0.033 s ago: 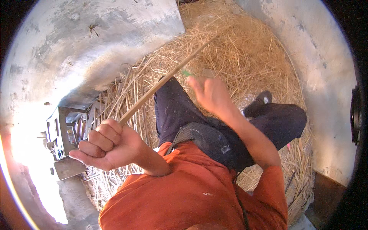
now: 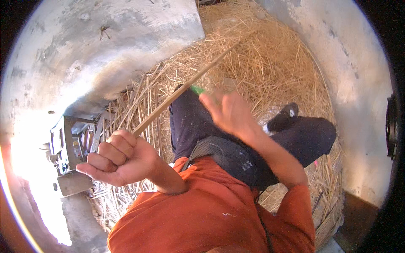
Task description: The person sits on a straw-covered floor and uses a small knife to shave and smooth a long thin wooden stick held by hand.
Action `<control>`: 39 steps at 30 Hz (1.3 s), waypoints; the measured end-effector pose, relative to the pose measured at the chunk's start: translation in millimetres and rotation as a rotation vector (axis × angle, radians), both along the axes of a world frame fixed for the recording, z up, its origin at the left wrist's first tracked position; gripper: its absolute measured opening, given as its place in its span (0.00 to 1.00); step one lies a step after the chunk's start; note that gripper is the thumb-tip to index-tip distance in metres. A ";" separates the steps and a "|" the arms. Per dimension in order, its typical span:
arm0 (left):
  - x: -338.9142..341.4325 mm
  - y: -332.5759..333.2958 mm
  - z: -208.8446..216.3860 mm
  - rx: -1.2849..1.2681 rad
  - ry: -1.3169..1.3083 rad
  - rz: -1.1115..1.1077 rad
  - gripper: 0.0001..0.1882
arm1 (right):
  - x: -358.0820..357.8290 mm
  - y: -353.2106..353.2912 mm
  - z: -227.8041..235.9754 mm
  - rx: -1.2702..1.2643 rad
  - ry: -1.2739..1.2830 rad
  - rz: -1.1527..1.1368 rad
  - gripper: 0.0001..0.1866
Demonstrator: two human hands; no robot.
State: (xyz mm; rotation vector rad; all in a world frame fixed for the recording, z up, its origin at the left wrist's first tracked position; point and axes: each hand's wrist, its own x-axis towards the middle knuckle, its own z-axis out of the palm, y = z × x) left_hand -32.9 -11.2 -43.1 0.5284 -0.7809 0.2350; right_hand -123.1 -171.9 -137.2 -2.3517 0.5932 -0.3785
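Note:
My left hand is closed in a fist round the near end of a long, pale brown stalk. The stalk slants up and away to the right, over my bent leg and above the straw. Close beside its middle is my right hand, blurred by motion, with its fingers closed. A small green object sticks out past its thumb towards the stalk. Blur and the fingers hide the rest of that object, so its kind does not show.
Loose straw covers the ground before me, with thicker stalks piled on the left. Worn plastered walls stand on both sides. At the far left is a wooden frame next to bright light. My legs are folded under the work.
My right hand and the green object have shifted slightly down and left, nearer to me along the stalk. The left hand keeps its grip in nearly the same place.

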 end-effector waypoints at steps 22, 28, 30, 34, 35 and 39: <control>-0.4 -5.4 -10.0 0.082 -0.122 0.039 0.28 | 7.4 -27.0 -50.2 0.032 -0.164 -0.113 0.39; 9.4 5.1 -15.5 0.089 -0.141 0.016 0.28 | 6.8 -60.9 -61.3 0.034 0.166 -0.103 0.42; 10.7 6.6 -12.9 0.119 -0.158 -0.016 0.28 | 9.5 -46.5 -64.6 0.050 -0.012 -0.069 0.41; 16.1 9.0 -13.4 0.096 -0.104 -0.010 0.28 | 13.5 -73.3 -77.5 0.200 0.175 -0.268 0.39; 14.9 9.6 -11.9 0.090 -0.101 -0.001 0.28 | 12.7 -83.5 -92.7 0.123 0.198 -0.348 0.38; 13.5 9.0 -10.1 0.073 -0.104 0.011 0.27 | 13.3 -68.4 -62.0 0.201 0.051 -0.282 0.30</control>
